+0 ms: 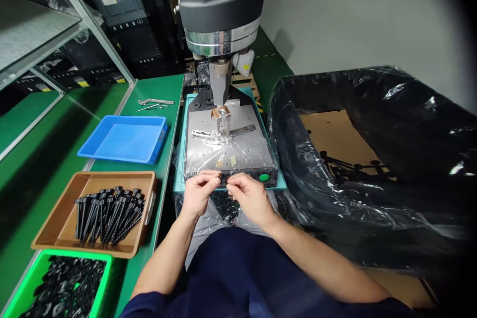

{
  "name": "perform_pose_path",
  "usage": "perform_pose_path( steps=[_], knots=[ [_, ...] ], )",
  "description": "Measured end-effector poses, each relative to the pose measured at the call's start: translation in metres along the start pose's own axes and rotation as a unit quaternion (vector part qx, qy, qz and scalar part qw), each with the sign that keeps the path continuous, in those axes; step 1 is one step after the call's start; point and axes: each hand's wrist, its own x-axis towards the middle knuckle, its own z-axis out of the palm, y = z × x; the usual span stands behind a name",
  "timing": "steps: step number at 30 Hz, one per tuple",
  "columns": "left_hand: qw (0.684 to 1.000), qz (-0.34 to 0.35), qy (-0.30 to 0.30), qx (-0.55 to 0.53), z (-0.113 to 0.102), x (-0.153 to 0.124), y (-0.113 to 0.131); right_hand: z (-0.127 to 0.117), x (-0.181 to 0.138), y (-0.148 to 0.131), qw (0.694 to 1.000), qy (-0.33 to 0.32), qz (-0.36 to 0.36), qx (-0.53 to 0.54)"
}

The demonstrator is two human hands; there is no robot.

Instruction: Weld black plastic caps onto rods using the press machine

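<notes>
Small black part (223,179) pinched between left hand (197,190) and right hand (248,194), both closed on it; a loose pinch could drop it into the lap.

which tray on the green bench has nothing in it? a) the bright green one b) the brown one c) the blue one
c: the blue tray shows only its bare floor, while the brown tray holds black rods and the green tray holds small black parts.
</notes>
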Motion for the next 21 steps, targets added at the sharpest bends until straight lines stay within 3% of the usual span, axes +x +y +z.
perform_pose_path(
  steps=[3,7,12,17,21],
  knots=[
    [0.999,-0.025,0.015,-0.029,0.004,0.002,0.000,0.001,-0.001,0.000,0.987,0.041,-0.128,-0.093],
    [0.998,-0.028,0.042,-0.037,0.009,0.000,-0.002,0.003,0.001,-0.002,0.966,0.064,-0.205,-0.141],
    [0.997,0.011,0.071,-0.022,0.011,-0.005,-0.005,0.007,0.002,0.000,0.964,0.076,-0.218,-0.132],
    [0.999,0.008,0.025,0.046,0.004,-0.003,0.001,0.004,0.002,0.001,0.964,0.063,-0.222,-0.129],
    [0.992,0.024,-0.023,0.120,-0.004,-0.002,0.007,-0.002,0.004,0.005,0.990,0.006,-0.126,-0.060]
  ],
)
